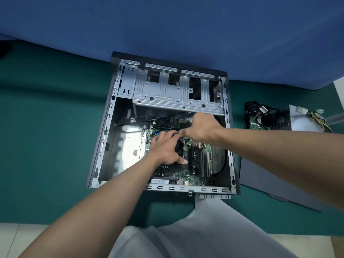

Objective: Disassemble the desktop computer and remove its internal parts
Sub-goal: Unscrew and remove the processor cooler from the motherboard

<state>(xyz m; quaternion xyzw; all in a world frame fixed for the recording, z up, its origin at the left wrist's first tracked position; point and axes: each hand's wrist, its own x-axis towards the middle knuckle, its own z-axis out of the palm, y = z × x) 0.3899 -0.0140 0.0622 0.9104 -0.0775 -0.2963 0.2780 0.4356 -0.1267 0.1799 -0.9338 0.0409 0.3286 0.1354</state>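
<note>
An open desktop case [104,138] lies on its side on a green mat, with an empty metal drive cage [167,94] at its far end. The green motherboard [186,175] sits in the case's floor. My left hand [165,148] grips a black CPU cooler [179,148] on the board, thumb on its near edge. My right hand [201,129] is closed just beyond the cooler; a thin blue-handled tool seems to poke out of it toward the left fingers, mostly hidden. A gold heatsink [198,145] shows under the right wrist.
Right of the case lie a removed circuit board with black cables [258,118], a grey power supply [305,120] with coloured wires, and the grey side panel [270,179]. A blue cloth [167,25] rises behind the case. My knee in light trousers [204,229] is near the case's front edge.
</note>
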